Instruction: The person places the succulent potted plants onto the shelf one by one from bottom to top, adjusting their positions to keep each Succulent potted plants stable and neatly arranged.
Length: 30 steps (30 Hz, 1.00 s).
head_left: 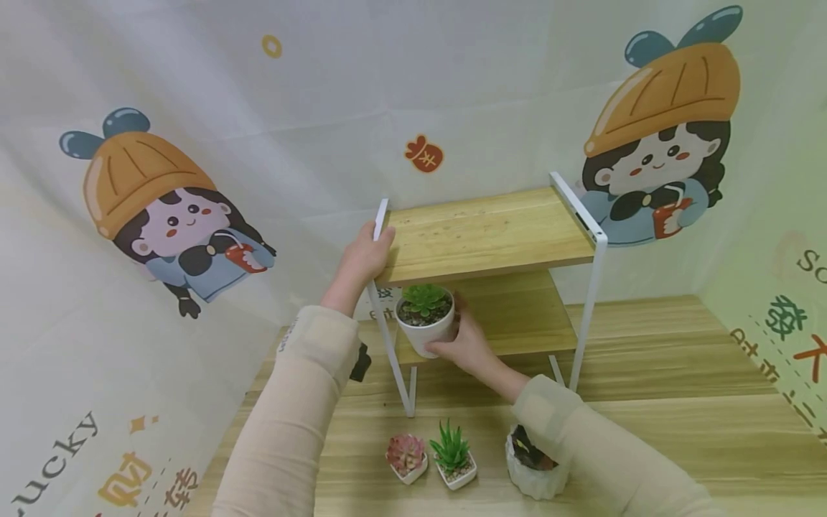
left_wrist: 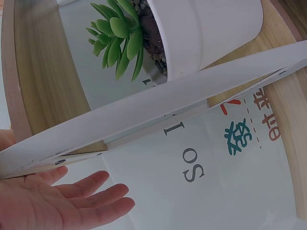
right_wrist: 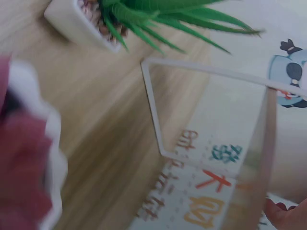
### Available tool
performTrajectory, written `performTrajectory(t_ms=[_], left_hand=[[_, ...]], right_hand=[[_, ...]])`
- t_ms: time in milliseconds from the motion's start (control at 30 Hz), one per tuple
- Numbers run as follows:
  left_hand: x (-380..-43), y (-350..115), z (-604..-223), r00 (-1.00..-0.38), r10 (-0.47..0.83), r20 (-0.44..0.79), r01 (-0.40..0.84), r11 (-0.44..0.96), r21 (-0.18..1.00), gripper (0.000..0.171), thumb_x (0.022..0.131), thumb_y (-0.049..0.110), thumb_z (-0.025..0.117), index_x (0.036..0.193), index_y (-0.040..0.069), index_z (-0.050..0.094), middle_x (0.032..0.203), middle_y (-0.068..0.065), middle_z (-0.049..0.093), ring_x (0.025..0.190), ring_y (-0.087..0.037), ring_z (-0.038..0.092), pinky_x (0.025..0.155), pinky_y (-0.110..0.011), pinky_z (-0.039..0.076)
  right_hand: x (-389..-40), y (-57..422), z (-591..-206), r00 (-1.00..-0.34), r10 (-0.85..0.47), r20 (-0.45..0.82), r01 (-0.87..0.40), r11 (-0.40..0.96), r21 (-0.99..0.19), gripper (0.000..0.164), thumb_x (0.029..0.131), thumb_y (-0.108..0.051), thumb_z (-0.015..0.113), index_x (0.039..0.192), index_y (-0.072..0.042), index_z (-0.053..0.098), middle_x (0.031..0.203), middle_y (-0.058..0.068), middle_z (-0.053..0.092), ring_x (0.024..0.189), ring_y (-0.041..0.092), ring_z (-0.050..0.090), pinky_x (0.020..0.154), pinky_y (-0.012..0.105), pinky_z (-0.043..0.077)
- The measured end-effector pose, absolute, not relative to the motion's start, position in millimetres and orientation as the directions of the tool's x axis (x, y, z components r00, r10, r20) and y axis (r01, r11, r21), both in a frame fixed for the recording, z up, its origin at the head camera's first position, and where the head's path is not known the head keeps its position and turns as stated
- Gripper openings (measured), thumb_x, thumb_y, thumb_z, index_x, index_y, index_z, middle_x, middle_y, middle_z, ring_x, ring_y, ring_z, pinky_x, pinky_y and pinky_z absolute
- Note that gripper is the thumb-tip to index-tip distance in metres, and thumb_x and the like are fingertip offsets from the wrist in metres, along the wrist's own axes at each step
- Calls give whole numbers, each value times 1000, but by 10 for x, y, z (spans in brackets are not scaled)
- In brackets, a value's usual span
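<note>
A small two-tier shelf rack [head_left: 484, 230] with wooden boards and a white metal frame stands on the wooden table. My left hand [head_left: 365, 257] holds its upper left corner, the thumb over the frame bar. In the left wrist view the other fingers [left_wrist: 96, 196] extend loosely on the outer side. My right hand [head_left: 468, 345] grips a round white pot with a green succulent [head_left: 426, 323], thumb in front and fingers round the far side. The pot is at the left front of the lower board, overlapping its edge; its base contact is hidden from me.
In front of the rack stand a pink succulent [head_left: 407, 456] and a spiky green plant [head_left: 454, 456] in small white pots. A wavy white pot [head_left: 536, 477] is partly under my right sleeve. A small black object [head_left: 360, 362] lies left of the rack. Printed cloth hangs behind.
</note>
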<state>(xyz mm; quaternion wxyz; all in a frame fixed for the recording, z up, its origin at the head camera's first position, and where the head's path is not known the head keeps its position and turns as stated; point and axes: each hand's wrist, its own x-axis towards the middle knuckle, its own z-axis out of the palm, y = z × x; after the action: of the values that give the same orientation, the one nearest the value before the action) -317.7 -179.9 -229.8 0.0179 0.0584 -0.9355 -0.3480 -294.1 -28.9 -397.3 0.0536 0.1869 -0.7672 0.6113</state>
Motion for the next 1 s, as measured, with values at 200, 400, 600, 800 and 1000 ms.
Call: performTrajectory(t_ms=[200,400,600,800,1000], left_hand=[[-3183,-1789,-2293,-993,-121,-8,-97,747,657,60,97,43,29,148,14,13,146,-18,29,127,-36,36,102,-47,34],[-3176,-1784,-2291,-993,-113,-15,-94,742,663,60,98,43,29,148,14,12,146,-19,28,127,-36,36,102,-48,33],[-3173,-1791,-2298,-995,-104,1,-78,756,650,60,97,43,29,147,13,15,144,-19,32,125,-37,38,101,-48,34],[-3178,-1786,-2303,-994,-106,-2,-82,759,646,60,97,44,29,147,14,14,146,-19,29,127,-38,35,101,-49,34],[-3170,-1796,-2302,-994,-111,2,-84,758,647,61,97,45,29,147,14,14,146,-18,29,128,-39,34,101,-49,33]], right_hand=[[-2846,21,-3817,-922,-251,295,-345,190,-919,94,75,-10,75,144,1,12,141,21,31,126,38,34,100,52,34],[-2636,510,-3825,-874,-338,349,-424,178,-888,85,78,-5,70,143,0,16,141,23,29,126,41,32,99,55,34],[-2332,964,-4034,-797,-440,414,-537,202,-819,82,77,-4,71,139,8,19,134,30,35,119,42,39,93,51,42],[-2026,1351,-4459,-756,-553,351,-547,239,-802,88,74,-8,74,141,4,18,139,26,32,122,-9,28,94,46,42],[-1845,1447,-4980,-771,-531,352,-528,225,-819,98,68,-8,78,143,1,16,144,-2,29,119,-15,23,80,67,38]])
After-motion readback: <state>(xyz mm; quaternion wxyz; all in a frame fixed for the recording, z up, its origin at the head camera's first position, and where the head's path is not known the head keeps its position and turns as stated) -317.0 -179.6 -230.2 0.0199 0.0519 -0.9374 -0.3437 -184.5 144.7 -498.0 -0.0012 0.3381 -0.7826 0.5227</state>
